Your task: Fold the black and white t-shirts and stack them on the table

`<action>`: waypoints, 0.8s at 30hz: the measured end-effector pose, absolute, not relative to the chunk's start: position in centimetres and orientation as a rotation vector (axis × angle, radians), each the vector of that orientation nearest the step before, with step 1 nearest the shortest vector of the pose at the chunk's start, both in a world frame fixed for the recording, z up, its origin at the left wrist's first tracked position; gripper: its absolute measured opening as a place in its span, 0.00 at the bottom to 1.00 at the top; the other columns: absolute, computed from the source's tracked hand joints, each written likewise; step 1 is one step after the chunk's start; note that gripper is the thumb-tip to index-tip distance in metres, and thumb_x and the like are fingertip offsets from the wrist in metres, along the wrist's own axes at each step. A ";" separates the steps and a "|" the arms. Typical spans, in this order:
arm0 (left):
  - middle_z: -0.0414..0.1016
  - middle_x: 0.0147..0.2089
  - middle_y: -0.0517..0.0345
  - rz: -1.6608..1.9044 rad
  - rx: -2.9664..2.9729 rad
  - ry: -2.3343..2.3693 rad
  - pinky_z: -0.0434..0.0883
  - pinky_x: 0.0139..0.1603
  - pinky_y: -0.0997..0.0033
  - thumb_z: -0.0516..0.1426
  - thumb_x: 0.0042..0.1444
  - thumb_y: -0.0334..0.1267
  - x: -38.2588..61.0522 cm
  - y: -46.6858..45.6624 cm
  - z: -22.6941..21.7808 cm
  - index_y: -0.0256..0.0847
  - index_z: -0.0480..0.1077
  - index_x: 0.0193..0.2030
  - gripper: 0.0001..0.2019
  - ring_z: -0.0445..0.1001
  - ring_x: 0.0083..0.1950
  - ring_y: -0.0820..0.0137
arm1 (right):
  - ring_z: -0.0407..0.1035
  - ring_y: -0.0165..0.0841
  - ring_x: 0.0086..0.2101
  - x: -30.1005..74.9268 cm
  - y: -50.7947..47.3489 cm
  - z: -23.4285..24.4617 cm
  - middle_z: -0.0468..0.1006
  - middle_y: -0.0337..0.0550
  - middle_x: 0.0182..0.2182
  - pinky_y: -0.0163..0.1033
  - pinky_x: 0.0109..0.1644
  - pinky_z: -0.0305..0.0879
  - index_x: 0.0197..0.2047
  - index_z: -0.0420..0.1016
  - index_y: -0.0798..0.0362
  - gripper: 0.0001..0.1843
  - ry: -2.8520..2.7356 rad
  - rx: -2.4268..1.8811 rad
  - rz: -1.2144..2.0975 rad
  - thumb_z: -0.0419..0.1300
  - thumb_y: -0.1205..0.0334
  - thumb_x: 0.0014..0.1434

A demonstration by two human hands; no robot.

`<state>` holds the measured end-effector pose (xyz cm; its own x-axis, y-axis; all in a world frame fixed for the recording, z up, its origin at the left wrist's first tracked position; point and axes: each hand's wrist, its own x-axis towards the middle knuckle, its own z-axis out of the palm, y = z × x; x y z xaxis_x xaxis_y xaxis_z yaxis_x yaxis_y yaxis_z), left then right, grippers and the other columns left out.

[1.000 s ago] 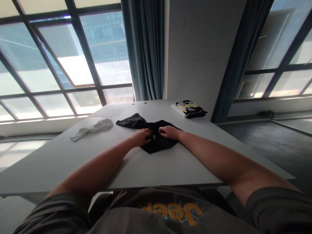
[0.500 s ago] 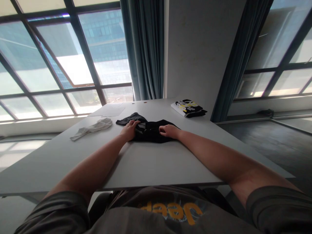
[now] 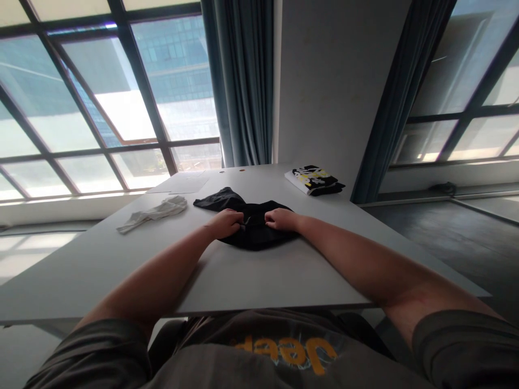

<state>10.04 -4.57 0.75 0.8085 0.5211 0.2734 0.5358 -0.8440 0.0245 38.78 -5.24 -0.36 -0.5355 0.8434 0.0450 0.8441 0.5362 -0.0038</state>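
Note:
A crumpled black garment lies on the white table in front of me; its exact kind is not clear. My left hand grips its left part with curled fingers. On the right part, my right hand is closed on the cloth. A dark grey piece of cloth spreads out behind my left hand, touching the black garment; I cannot tell whether they are one piece. Left of them, a bunched white cloth lies apart.
A folded black, white and yellow garment stack sits at the table's back right. Pale sheets lie at the back left of the white table. A curtain and a wall stand behind the table.
My left hand has moved right and slightly nearer, its fingers now curled into the black garment. The garment's near edge has come toward me. My right hand stays nearly still.

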 end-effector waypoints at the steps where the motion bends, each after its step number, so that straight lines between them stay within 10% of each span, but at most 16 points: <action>1: 0.77 0.37 0.54 -0.414 -2.929 -0.939 0.71 0.50 0.63 0.54 0.56 0.32 9.9 -4.5 0.8 0.42 0.75 0.41 0.09 0.77 0.42 0.59 | 0.77 0.36 0.45 38.7 -5.3 -0.2 0.84 0.49 0.46 0.34 0.45 0.60 0.52 0.83 0.56 0.12 -2.730 -1.479 -0.006 0.61 0.60 0.71; 7: 0.78 0.38 0.54 -0.264 -2.940 -1.230 0.69 0.43 0.68 0.49 0.74 0.46 10.1 -4.7 1.2 0.43 0.76 0.43 0.17 0.77 0.41 0.60 | 0.76 0.36 0.45 38.0 -5.9 0.3 0.84 0.48 0.45 0.33 0.46 0.62 0.50 0.84 0.55 0.12 -2.775 -1.410 0.110 0.62 0.61 0.69; 13: 0.82 0.42 0.53 -0.134 -2.566 -1.648 0.71 0.44 0.65 0.56 0.72 0.49 10.5 -4.2 0.6 0.49 0.79 0.57 0.15 0.81 0.47 0.54 | 0.75 0.33 0.38 37.1 -6.8 1.2 0.84 0.46 0.40 0.33 0.42 0.65 0.44 0.84 0.55 0.09 -2.785 -1.358 0.426 0.63 0.62 0.66; 20: 0.74 0.61 0.47 -0.268 -2.481 -1.574 0.71 0.62 0.56 0.60 0.70 0.50 9.1 -2.6 -1.3 0.48 0.76 0.64 0.20 0.74 0.63 0.50 | 0.70 0.28 0.24 35.1 -10.6 2.7 0.77 0.36 0.26 0.32 0.30 0.65 0.39 0.76 0.55 0.11 -2.846 -1.153 1.484 0.66 0.56 0.61; 24: 0.71 0.64 0.48 -0.347 -2.677 -1.376 0.68 0.69 0.58 0.60 0.70 0.45 9.0 -2.2 -1.9 0.46 0.78 0.62 0.17 0.73 0.64 0.55 | 0.73 0.30 0.26 34.0 -11.5 2.9 0.81 0.40 0.32 0.33 0.30 0.66 0.43 0.77 0.55 0.15 -2.720 -0.962 1.547 0.66 0.51 0.62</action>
